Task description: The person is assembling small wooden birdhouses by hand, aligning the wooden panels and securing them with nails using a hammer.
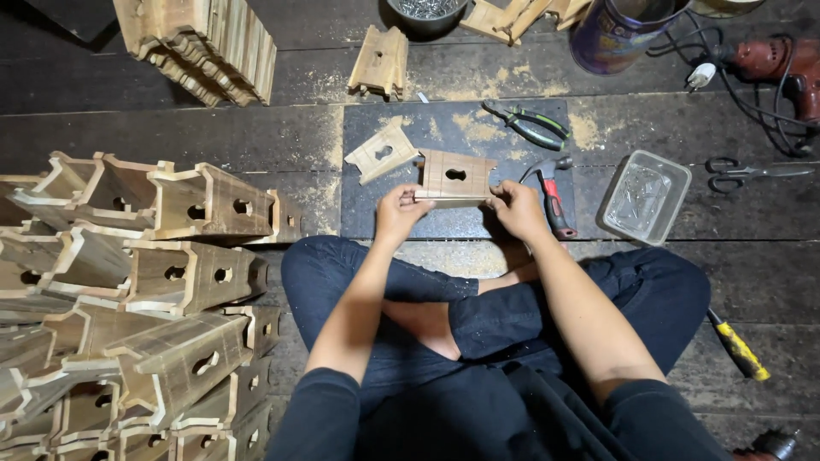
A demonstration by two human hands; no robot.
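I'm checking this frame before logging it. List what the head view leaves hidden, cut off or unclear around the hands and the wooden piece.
- Wooden piece: its lower edge is covered by the left hand and right hand; its back face is turned away.
- Hammer: the handle's near end sits behind the right hand.
- Drill: cut off by the right edge.
- Clear plastic box: the contents are too small to identify.
- Metal bowl: cut off by the top edge.
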